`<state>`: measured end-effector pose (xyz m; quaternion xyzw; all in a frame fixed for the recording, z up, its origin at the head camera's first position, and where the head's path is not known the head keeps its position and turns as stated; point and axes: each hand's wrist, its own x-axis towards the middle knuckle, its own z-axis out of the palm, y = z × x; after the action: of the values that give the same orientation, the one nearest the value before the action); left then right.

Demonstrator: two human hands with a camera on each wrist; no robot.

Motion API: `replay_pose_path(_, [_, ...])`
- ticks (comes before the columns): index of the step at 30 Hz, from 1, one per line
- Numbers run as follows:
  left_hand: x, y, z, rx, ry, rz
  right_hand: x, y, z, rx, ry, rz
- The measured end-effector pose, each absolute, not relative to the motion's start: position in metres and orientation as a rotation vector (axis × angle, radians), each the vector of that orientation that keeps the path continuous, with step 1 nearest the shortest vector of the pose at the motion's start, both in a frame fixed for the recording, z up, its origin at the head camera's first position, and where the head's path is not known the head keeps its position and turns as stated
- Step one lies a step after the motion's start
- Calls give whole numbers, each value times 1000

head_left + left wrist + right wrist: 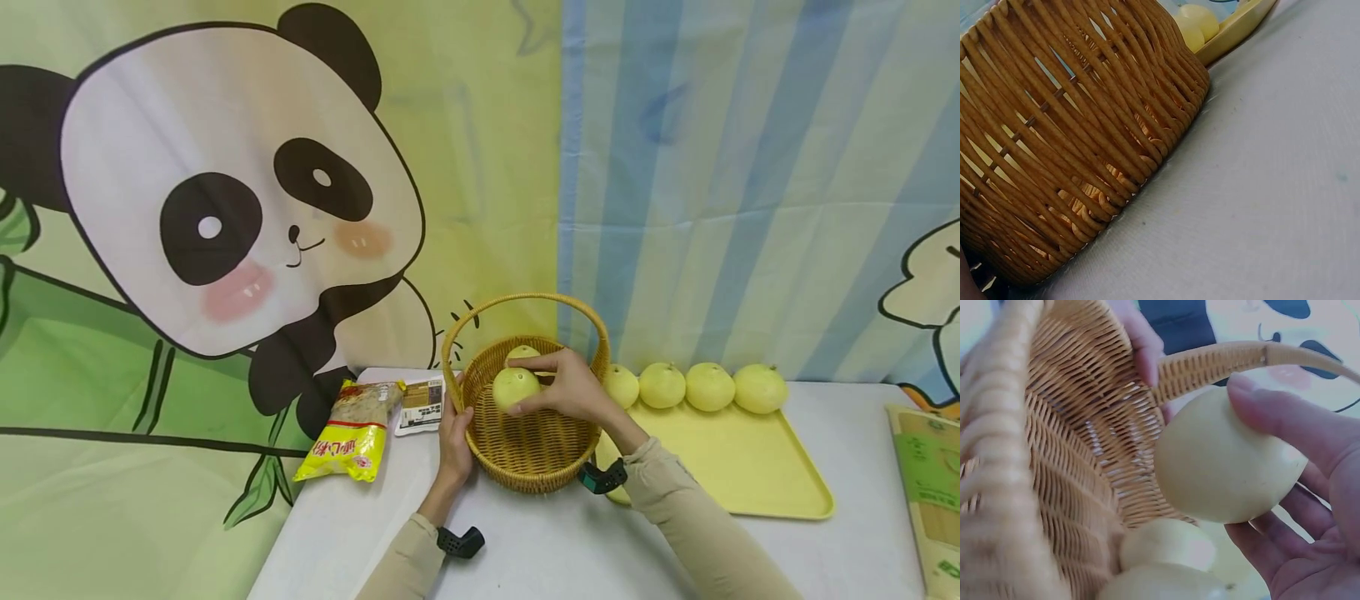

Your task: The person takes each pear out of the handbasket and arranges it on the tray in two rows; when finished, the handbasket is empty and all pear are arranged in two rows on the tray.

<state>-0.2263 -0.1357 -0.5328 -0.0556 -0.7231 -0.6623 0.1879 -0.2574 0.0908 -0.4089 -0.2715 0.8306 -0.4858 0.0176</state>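
Observation:
A woven brown wicker basket (536, 467) with a tall arched handle stands on the table. My left hand (454, 442) grips its left rim, thumb on the edge; the fingers outside the basket are partly hidden. Over the basket's opening, my right hand (566, 387) holds a smooth, round yellow-green fruit (1229, 456) between thumb and fingers. Behind it in the head view, another such fruit (522, 352) sits against the basket's back wall. From the right wrist, two fruits (1169, 544) appear inside, below the held one.
Right of the basket lies a yellow tray (742, 475) with several matching fruits (710, 387) lined along its back edge. To the left are a yellow food bag (352, 433) and a small flat packet (422, 406). A green-and-tan package (930, 483) lies at the far right.

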Motion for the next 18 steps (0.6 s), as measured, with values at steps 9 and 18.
replay_pose_path(9, [-225,-136,-532,-172,-2023,-1871,-226,134,-391,-883,2409,-1720])
replay_pose_path(18, [-226,-136,-534,-162,-2038,-1893,-207,191,-393,-801,2557,-1707])
